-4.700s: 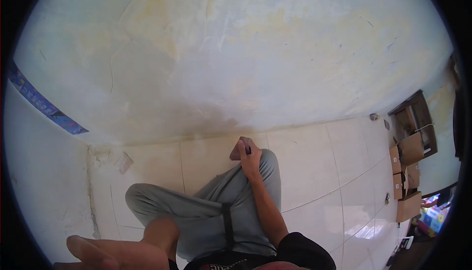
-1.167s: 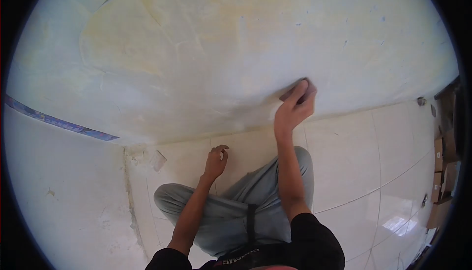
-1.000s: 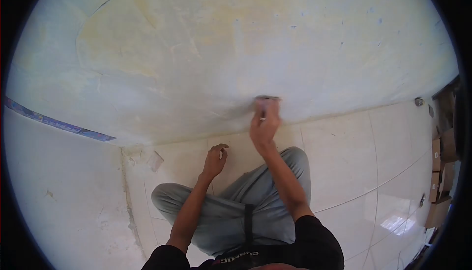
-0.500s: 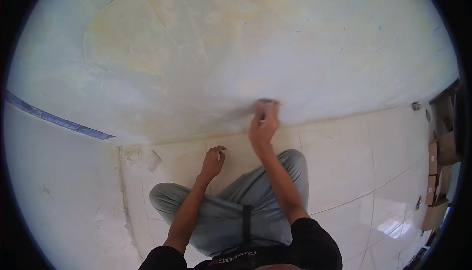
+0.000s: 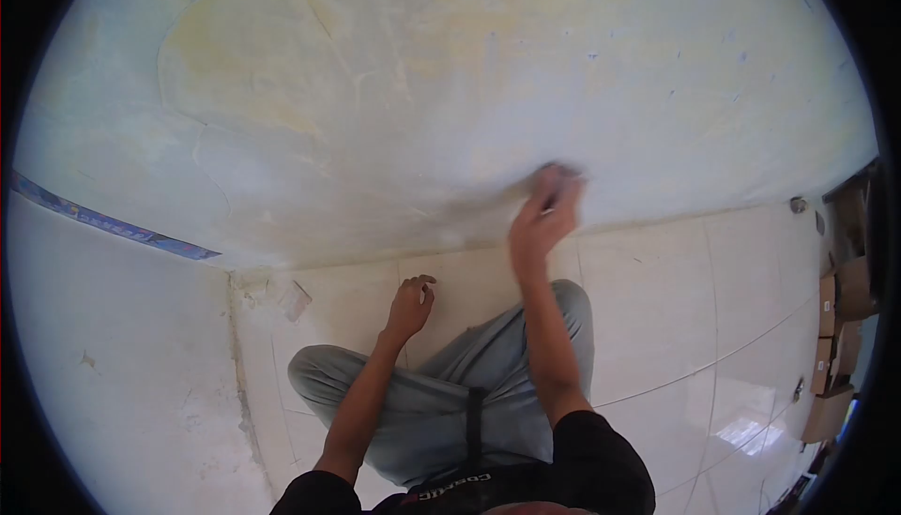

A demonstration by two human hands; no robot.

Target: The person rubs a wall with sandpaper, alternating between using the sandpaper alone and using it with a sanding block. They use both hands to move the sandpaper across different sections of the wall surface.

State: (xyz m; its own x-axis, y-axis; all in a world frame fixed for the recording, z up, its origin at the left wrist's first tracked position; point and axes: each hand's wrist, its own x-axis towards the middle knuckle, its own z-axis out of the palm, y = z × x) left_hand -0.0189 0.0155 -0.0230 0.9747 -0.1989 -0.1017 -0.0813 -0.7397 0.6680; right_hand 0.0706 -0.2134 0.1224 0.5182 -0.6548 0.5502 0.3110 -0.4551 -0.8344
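My right hand (image 5: 546, 219) is up against the pale, patchy wall (image 5: 375, 140), a little above where it meets the floor. Its fingers are closed round a small dark-edged thing (image 5: 561, 177), too blurred to name, which appears pressed to the wall. My left hand (image 5: 411, 307) hovers over or rests on the floor just beyond my left knee; its fingers are loosely bent and apart, with nothing between them. Yellowish stains, fine cracks and small blue marks show across the wall's surface.
I sit cross-legged on the tiled floor (image 5: 657, 280). A small flat brownish piece (image 5: 295, 300) lies near the corner. A second wall (image 5: 113, 355) stands on my left, with a blue printed strip (image 5: 122, 226) along it. Cardboard boxes (image 5: 829, 412) are stacked at the far right.
My right hand has slid up and to the right along the wall with the thing in its grip. My left hand has stayed nearly still.
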